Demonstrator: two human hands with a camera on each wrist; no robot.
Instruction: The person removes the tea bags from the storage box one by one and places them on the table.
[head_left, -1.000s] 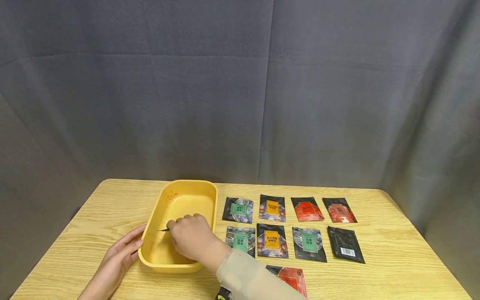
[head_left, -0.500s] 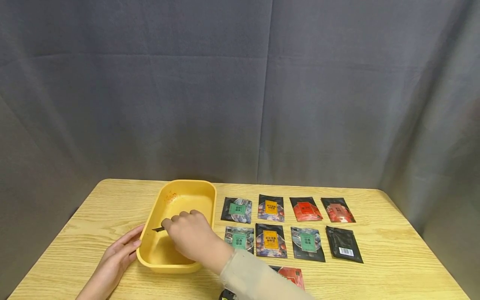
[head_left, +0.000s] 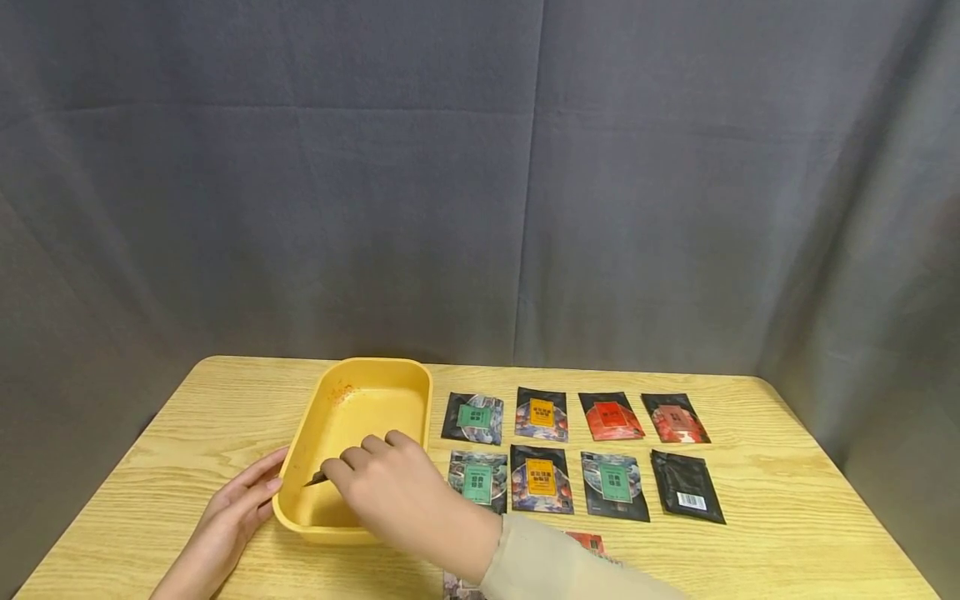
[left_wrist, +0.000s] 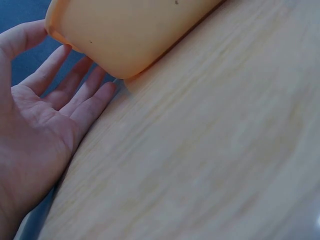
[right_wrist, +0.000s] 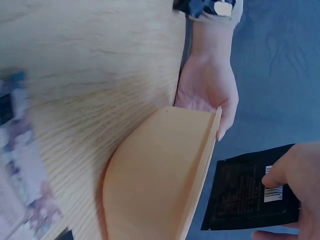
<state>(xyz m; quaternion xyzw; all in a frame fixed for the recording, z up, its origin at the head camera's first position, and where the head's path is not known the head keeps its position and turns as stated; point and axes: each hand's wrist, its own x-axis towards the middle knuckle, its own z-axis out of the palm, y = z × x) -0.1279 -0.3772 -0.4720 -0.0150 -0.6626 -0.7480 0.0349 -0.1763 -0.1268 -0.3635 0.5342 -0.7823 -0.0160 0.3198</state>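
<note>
My right hand (head_left: 412,496) is over the yellow plastic tub (head_left: 367,412) and pinches a black sachet (right_wrist: 240,197). The right wrist view shows its dark back with a white barcode label, the thumb lying on that label. From the head only a dark corner of it sticks out past the knuckles. My left hand (head_left: 236,512) is at the tub's near left side, its fairly straight fingers (left_wrist: 82,92) against the outer wall and the thumb at the rim. The tub's inside has reddish specks near its far left corner.
Right of the tub, two rows of flat sachets lie on the wooden table (head_left: 780,483): green-label (head_left: 615,483), orange-label (head_left: 542,479), red-label (head_left: 611,415), and one black back-side-up (head_left: 686,485). More sachets (head_left: 461,587) are partly under my right forearm. A grey curtain (head_left: 480,208) hangs behind.
My right hand has shifted slightly toward me and to the right, and the sachet's corner sits lower in the tub. The forearm now covers more of the near red sachet. My left hand stays put.
</note>
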